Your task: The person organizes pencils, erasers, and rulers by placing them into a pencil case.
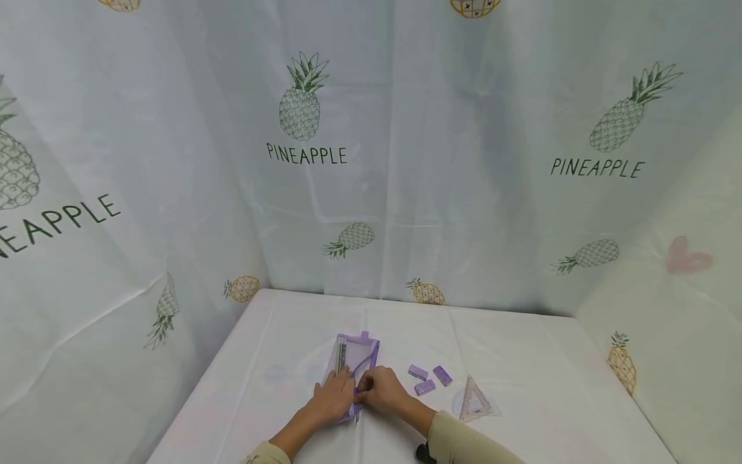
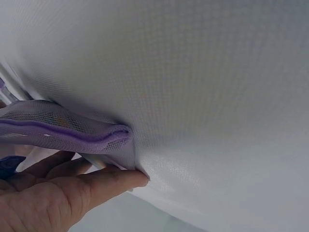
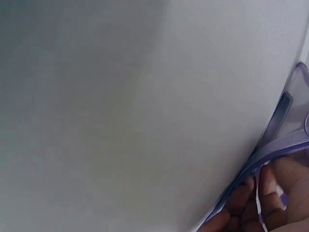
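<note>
A purple mesh zip pencil pouch (image 1: 362, 351) lies on the white-covered table, with several slim pens or pencils (image 1: 341, 354) along its left side. My left hand (image 1: 334, 394) holds its lower left part; in the left wrist view the thumb (image 2: 116, 183) lies along the purple mesh edge (image 2: 96, 137), with other fingers bent behind. From the right, my right hand (image 1: 379, 386) pinches the zippered edge. The right wrist view shows curled fingers (image 3: 270, 193) at the dark purple zipper (image 3: 275, 153). What sits between those fingertips is hidden.
Right of the pouch lie three purple block-shaped erasers (image 1: 425, 386). Farther right is a clear set square (image 1: 475, 403), overlapping another clear flat piece (image 1: 494, 407). A pineapple-print curtain (image 1: 406, 193) encloses the table's back and sides. A black object (image 1: 424, 454) shows by the right sleeve.
</note>
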`<action>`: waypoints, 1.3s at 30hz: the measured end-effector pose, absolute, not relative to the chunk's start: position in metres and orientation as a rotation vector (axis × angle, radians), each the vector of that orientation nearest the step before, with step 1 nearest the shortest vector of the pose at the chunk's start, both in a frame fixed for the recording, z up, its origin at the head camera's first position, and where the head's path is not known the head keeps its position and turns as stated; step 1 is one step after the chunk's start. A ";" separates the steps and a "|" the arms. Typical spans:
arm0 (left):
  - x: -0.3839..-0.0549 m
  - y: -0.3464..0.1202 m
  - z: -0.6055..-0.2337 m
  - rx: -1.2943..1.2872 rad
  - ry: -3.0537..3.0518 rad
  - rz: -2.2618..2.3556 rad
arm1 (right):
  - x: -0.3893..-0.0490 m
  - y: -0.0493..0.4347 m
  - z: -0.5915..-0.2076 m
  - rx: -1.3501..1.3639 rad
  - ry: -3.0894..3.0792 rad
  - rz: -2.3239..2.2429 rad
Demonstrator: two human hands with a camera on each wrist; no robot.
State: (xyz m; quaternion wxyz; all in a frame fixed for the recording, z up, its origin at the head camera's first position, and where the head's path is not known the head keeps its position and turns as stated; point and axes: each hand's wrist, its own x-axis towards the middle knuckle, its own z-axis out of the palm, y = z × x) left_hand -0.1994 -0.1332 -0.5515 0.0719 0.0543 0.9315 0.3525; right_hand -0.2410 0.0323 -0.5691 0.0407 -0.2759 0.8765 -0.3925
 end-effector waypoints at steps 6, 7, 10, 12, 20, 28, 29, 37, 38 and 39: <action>-0.197 -0.132 -0.551 0.184 2.828 1.015 | -0.231 0.048 -0.559 -1.037 2.912 -0.991; -0.197 -0.133 -0.550 0.184 2.833 1.005 | -0.228 0.052 -0.556 -1.079 2.963 -0.922; -0.197 -0.133 -0.547 0.169 2.838 0.992 | -0.216 0.062 -0.548 -1.160 3.054 -0.741; -0.197 -0.134 -0.546 0.160 2.839 0.993 | -0.209 0.069 -0.545 -1.193 3.058 -0.661; -0.197 -0.137 -0.547 0.147 2.844 0.962 | -0.193 0.081 -0.556 -1.457 3.006 -0.392; -0.198 -0.135 -0.550 0.159 2.835 0.972 | -0.189 0.083 -0.556 -1.459 3.032 -0.344; -0.198 -0.134 -0.550 0.161 2.831 0.976 | -0.189 0.084 -0.556 -1.457 3.030 -0.348; -0.199 -0.130 -0.553 0.165 2.820 0.973 | -0.188 0.085 -0.557 -1.464 3.030 -0.347; -0.199 -0.130 -0.553 0.169 2.821 0.971 | -0.187 0.085 -0.556 -1.451 3.026 -0.351; -0.199 -0.130 -0.553 0.173 2.822 0.966 | -0.187 0.086 -0.556 -1.439 3.025 -0.354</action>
